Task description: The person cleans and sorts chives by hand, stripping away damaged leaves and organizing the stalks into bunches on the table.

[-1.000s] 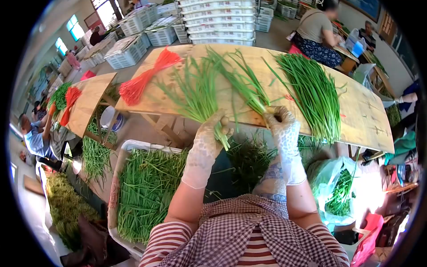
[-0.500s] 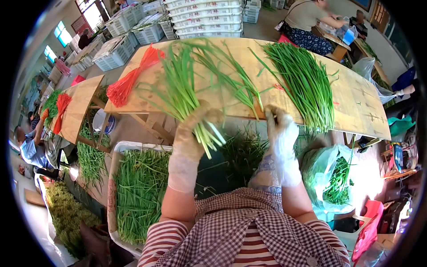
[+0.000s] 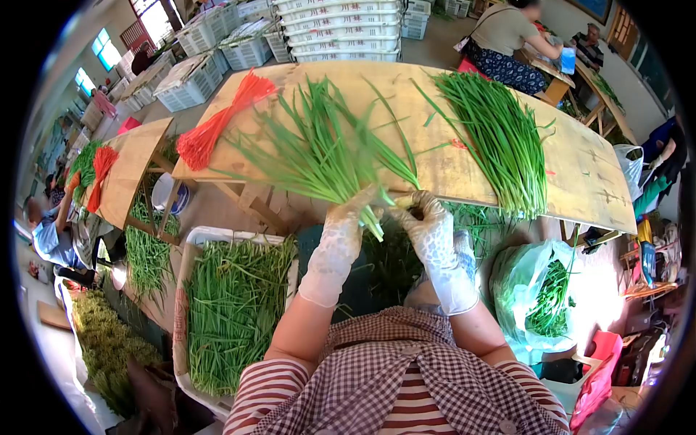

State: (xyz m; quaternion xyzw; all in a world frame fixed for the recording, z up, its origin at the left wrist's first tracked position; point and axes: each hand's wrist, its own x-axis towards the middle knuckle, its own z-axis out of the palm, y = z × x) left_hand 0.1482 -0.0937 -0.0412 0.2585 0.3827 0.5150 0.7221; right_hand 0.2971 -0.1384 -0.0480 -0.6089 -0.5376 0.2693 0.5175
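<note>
My left hand [image 3: 350,225], in a pale translucent glove, is closed around the white stem ends of a loose bunch of garlic chives [image 3: 319,148]. Their green leaves fan out over the wooden table [image 3: 580,174] and are partly blurred. My gloved right hand [image 3: 428,225] is beside it at the table's near edge, its fingers pinched at the stem ends. A few loose garlic chives [image 3: 397,163] lie just beyond that hand. To the right, a thick, neatly aligned pile of garlic chives [image 3: 500,145] has its stem ends toward me.
Red ties [image 3: 221,123] lie at the table's left. A white crate [image 3: 190,312] of green leaves stands at my left, and a plastic bag [image 3: 515,290] of greens at my right. Stacked white crates [image 3: 341,32] stand beyond the table. Other people sit at nearby tables.
My left hand has moved right with the bunch, swinging its leaves lower and across the table. My right hand has shifted left, so both hands are now close together.
</note>
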